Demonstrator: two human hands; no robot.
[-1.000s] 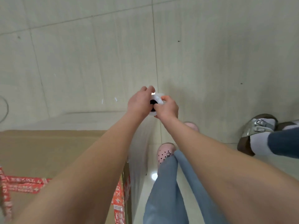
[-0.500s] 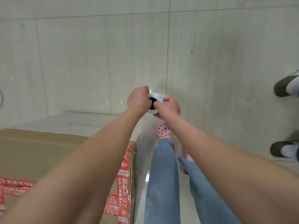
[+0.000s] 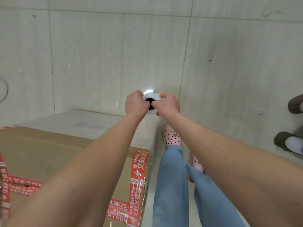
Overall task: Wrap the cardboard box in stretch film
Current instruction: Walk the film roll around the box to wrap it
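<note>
A big brown cardboard box with red printed tape fills the lower left. A sheet of clear stretch film lies stretched over its far side and down its right face. I see the white stretch film roll end-on, with its dark core, held out past the box's far right corner. My left hand grips the roll from the left and my right hand grips it from the right, with fingers curled round its top end. The rest of the roll is hidden below my hands.
The floor is pale grey tile. My legs in blue trousers and pink perforated clogs stand right of the box. Another person's feet in dark sandals are at the right edge.
I have stepped along the box's right side, so more of the taped top shows. Both hands keep their grip on the roll. The other person's feet have shifted toward the right edge.
</note>
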